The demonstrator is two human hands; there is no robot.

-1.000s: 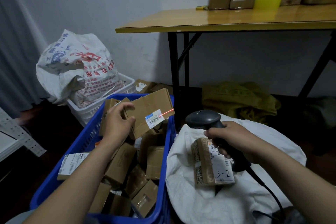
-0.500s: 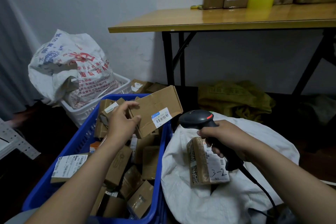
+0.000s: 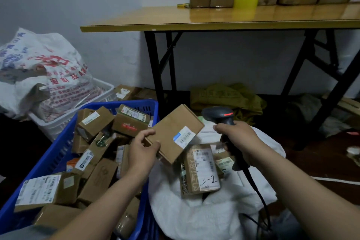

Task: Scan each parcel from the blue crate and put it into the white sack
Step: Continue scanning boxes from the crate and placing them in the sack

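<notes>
My left hand (image 3: 143,150) grips a flat brown cardboard parcel (image 3: 173,132) by its left edge and holds it tilted over the gap between the blue crate (image 3: 52,161) and the white sack (image 3: 194,214). Its barcode label faces up. My right hand (image 3: 236,139) grips a black handheld scanner (image 3: 219,116) just right of the parcel, a red light glowing on its head. Inside the sack lie a taped parcel marked "3-2" (image 3: 200,169) and another beside it. The crate holds several cardboard parcels.
A wooden folding table (image 3: 214,18) with black legs stands behind, loaded with cardboard boxes. A printed white bag (image 3: 39,72) sits in a white basket at the left. A green sack (image 3: 226,96) lies under the table. The scanner's cable trails down over the sack.
My left hand has carried the flat parcel rightwards, from above the crate to over the sack's edge. The red scan line on its label is gone. The view has shifted.
</notes>
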